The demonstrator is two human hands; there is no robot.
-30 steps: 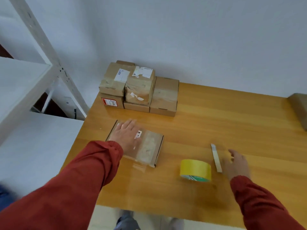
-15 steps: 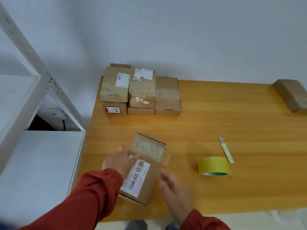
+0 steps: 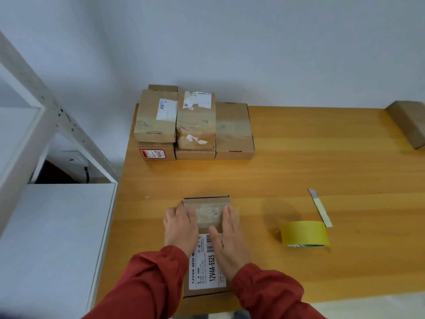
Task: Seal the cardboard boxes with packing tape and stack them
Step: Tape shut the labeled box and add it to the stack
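A small cardboard box point(image 3: 207, 217) with a white barcode label lies flat near the table's front edge, squared to me. My left hand point(image 3: 180, 229) lies on its left side and my right hand point(image 3: 226, 240) on its right side, fingers straight and pressing down on the top. A roll of yellow packing tape point(image 3: 304, 233) lies on the table to the right of the box. A thin cutter blade point(image 3: 320, 207) lies just beyond the roll. Several taped boxes point(image 3: 194, 125) sit stacked at the table's back left corner.
The wooden table point(image 3: 322, 162) stands against a white wall. Another cardboard box point(image 3: 409, 123) sits at the far right edge. A white metal shelf unit point(image 3: 46, 203) stands close to the table's left side.
The box was turned and pulled toward the front edge, label side up. My right hand came over from beside the tape roll and now lies on the box with my left hand.
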